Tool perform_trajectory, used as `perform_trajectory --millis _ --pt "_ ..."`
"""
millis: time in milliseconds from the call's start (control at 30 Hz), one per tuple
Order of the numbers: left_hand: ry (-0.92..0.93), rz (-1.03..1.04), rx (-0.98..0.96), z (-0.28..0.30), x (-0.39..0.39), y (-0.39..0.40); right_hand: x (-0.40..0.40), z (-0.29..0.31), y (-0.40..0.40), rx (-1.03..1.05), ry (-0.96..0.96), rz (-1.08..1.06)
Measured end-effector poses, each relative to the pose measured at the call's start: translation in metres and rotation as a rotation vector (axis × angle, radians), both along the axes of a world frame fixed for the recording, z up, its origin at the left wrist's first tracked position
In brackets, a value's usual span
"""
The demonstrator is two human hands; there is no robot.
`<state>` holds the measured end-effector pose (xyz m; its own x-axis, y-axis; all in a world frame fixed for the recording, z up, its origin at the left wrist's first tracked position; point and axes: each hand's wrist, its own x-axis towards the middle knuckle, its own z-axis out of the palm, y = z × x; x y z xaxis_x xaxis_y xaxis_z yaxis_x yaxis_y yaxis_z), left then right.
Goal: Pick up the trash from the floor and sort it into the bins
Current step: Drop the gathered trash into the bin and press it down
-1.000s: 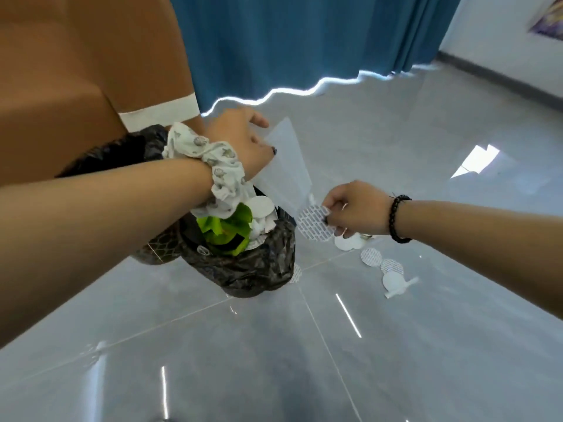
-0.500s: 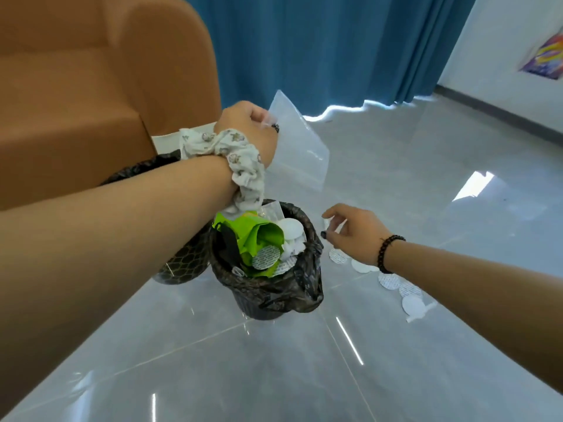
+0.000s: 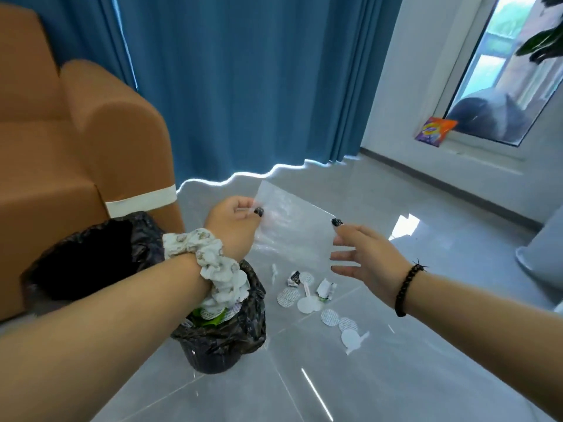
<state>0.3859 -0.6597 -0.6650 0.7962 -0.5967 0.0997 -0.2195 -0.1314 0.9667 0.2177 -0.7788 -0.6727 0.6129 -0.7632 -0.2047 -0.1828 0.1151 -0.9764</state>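
My left hand (image 3: 234, 226), with a white scrunchie on its wrist, pinches the left edge of a clear plastic bag (image 3: 292, 233) held above the floor. My right hand (image 3: 362, 254) has straight fingers, and its thumb tip touches the bag's right corner. Below my left wrist stands a small bin with a black liner (image 3: 225, 339), holding green and white trash. A larger black-lined bin (image 3: 91, 254) stands to its left. Several round white seals (image 3: 330, 316) and torn wrappers (image 3: 324, 289) lie on the grey floor to the right of the small bin.
An orange armchair (image 3: 76, 141) stands behind the bins at the left. Blue curtains (image 3: 243, 86) hang along the back. A colourful packet (image 3: 435, 132) lies on the window sill at the far right. A pale object (image 3: 542, 263) sits at the right edge.
My right hand rose from the seals on the floor up to the bag's right corner. My left hand kept its hold of the bag. The view lifted towards the curtains.
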Motion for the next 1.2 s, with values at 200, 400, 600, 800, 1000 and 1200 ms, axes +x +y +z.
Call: perform_trajectory --millis 200,400,600,800,1000,1200 --pt "0.197 -0.062 -0.062 0.01 -0.029 0.028 -0.044 0.008 0.031 0.128 -0.054 0.023" --pt "0.257 -0.247 -0.025 0.027 -0.059 0.056 -0.073 0.037 0.047 -0.008 -0.174 0.032" --pt "0.348 -0.461 -0.07 0.035 -0.059 0.042 -0.087 0.05 0.03 -0.286 -0.071 0.083" --pt "0.371 -0.505 -0.059 0.023 -0.056 0.038 -0.078 0.047 0.018 -0.306 -0.039 0.167" --pt "0.367 -0.463 -0.008 0.025 -0.048 0.043 -0.073 0.041 0.02 -0.358 -0.007 0.161" --pt "0.264 -0.431 0.057 0.033 -0.053 0.061 -0.074 0.047 0.031 -0.306 -0.04 0.172"
